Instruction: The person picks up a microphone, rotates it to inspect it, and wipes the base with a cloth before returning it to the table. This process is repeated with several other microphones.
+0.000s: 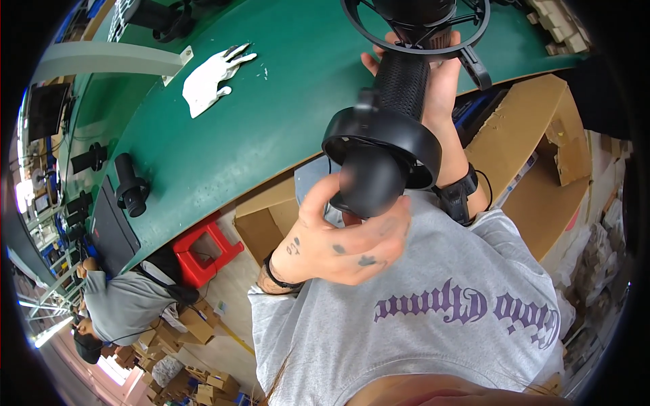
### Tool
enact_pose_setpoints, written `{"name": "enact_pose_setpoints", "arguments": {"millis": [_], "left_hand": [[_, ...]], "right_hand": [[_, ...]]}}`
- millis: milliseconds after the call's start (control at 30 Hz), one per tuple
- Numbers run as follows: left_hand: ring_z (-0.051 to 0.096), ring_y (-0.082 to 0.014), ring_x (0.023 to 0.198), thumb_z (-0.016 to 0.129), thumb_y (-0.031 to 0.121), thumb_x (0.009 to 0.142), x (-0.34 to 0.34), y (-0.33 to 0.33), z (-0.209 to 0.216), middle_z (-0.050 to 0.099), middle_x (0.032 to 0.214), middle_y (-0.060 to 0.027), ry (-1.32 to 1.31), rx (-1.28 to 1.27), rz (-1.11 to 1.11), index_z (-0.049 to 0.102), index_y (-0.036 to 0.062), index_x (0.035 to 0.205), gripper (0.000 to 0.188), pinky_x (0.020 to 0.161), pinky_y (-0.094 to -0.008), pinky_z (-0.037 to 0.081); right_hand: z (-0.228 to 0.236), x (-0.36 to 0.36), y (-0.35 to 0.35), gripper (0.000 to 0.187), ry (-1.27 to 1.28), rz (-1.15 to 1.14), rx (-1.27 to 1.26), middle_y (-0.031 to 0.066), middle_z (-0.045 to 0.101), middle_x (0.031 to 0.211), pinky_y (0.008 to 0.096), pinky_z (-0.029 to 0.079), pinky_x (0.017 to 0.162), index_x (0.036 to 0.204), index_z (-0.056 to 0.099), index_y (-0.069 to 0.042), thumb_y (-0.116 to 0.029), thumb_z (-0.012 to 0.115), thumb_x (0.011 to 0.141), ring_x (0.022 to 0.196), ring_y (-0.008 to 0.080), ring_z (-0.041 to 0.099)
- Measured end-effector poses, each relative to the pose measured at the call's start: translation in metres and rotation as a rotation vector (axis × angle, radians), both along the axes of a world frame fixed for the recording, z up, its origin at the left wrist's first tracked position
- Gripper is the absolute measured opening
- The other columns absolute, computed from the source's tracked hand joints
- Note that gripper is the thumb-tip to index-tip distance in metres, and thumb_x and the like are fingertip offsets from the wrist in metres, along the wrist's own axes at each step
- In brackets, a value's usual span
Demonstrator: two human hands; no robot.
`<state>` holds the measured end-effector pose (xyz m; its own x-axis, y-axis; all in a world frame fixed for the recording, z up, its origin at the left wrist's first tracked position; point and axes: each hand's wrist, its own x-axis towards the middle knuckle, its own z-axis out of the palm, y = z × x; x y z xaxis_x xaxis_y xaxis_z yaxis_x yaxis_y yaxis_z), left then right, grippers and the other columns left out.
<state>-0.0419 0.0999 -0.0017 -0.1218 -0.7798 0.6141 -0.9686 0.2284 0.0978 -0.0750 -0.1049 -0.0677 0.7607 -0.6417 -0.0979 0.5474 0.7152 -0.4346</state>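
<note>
A black microphone [405, 84] with a mesh-textured body, a wide black ring and a rounded end is tilted in front of my chest. My left hand [345, 243] has its fingers curled around the rounded end, partly smeared by motion. Behind the mesh body, my right hand [443, 95] supports it from the far side, its fingers partly hidden. Just beyond, a black ring-shaped shock mount [482, 30] around another dark cylindrical part overlaps my right fingertips. Whether it is joined to the microphone I cannot tell.
On the green workbench [271, 122] lie a white glove [210, 81] and a black microphone [128, 186]. Cardboard boxes [525, 128] stand by the bench's right edge. A red stool [203, 254] and a co-worker in grey [128, 304] are at left.
</note>
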Motion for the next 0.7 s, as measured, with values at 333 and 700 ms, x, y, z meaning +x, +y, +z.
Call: {"name": "enact_pose_setpoints", "arguments": {"millis": [333,700], "left_hand": [[0.06,-0.011,0.098,0.064,0.009,0.073,0.019,-0.005,-0.005,0.068,0.093,0.0079,-0.071,-0.017,-0.102,0.057,0.0173,0.075,0.01,0.097,-0.0458,0.036],[0.062,-0.0242,0.09,0.057,-0.007,0.061,0.053,0.045,-0.049,0.066,0.091,-0.0048,0.287,0.067,0.325,0.065,0.0058,0.084,0.028,0.083,-0.0426,0.045]], "right_hand": [[0.026,0.008,-0.041,0.068,0.249,-0.36,-0.39,0.011,0.064,0.093,0.0339,0.053,0.072,0.115,0.053,0.0,-0.061,0.035,0.091,0.084,0.0224,0.064],[0.074,0.065,-0.129,0.06,1.148,-0.557,-2.149,0.0109,0.066,0.09,0.0372,0.054,0.064,0.121,0.054,-0.012,-0.049,0.069,0.076,0.075,0.0296,0.066]]}}
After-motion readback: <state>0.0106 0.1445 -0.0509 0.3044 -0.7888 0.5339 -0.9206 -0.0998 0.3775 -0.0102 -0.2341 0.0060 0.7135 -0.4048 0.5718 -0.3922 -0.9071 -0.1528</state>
